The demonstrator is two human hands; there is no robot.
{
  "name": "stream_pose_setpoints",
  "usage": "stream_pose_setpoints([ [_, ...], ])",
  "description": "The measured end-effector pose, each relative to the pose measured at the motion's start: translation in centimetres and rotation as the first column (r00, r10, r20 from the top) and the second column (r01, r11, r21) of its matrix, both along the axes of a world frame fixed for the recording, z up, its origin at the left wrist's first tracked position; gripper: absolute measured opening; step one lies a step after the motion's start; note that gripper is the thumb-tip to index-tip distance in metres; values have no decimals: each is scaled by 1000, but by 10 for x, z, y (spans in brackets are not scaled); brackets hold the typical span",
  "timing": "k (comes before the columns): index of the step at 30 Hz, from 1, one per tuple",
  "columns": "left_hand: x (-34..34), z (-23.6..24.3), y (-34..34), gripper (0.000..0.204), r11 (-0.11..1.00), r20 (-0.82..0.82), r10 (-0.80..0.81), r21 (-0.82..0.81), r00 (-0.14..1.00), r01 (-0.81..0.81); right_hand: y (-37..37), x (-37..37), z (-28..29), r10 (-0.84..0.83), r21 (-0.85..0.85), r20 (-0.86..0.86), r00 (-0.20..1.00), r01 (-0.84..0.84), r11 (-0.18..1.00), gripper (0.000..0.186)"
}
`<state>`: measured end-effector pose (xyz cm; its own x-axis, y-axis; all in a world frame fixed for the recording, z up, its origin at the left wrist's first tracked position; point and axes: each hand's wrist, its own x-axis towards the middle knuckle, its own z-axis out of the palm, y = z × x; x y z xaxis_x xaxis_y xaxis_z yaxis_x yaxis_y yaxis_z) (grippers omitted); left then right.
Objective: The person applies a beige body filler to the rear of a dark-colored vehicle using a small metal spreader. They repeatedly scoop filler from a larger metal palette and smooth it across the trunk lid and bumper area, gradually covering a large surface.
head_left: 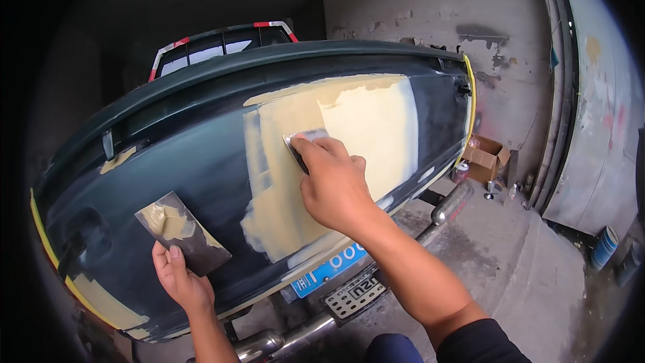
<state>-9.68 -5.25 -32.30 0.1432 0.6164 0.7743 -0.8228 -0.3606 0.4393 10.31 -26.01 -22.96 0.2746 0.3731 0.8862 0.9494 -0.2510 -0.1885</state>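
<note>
In front of me is a dark pickup tailgate (195,141) with a wide patch of cream body filler (373,128) across its middle. My right hand (334,185) grips a metal putty spreader (295,150), its blade edge against the filler near the patch's upper left part. Lower left, my left hand (181,279) holds a dark flat rectangular plate (195,242) by its lower edge. A lump of tan filler (164,220) lies on the plate's upper part, with a smear along its right edge.
Yellow masking tape (471,107) runs down the tailgate's side edges. Below it are a blue licence plate (329,270) and a chrome bumper step (353,294). A cardboard box (485,158) stands by the peeling wall at right. Near the metal door is a blue can (605,247).
</note>
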Motion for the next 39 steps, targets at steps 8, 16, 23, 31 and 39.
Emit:
stream_pose_setpoints([
  [8, 2, -1, 3, 34, 1000, 3, 0, 28, 1000, 0, -43, 44, 84, -192, -100, -257, 947, 171, 980, 50],
  [16, -3, -2, 5, 35, 998, -10, 31, 46, 999, -31, -8, -4, 110, -271, -366, -245, 931, 170, 915, 53],
  [23, -4, -1, 6, 36, 999, -36, 25, 40, 999, -24, -24, 12, 85, -63, -106, -229, 971, 39, 994, 52],
  [31, 2, -1, 1, 35, 998, -18, 34, 46, 999, -33, -20, 38, 82, -160, -112, -269, 950, 134, 985, 54],
  [39, -4, -3, 2, 35, 998, -14, 53, 27, 999, -52, -28, 17, 0, 81, -138, -77, 994, -91, 986, 57],
])
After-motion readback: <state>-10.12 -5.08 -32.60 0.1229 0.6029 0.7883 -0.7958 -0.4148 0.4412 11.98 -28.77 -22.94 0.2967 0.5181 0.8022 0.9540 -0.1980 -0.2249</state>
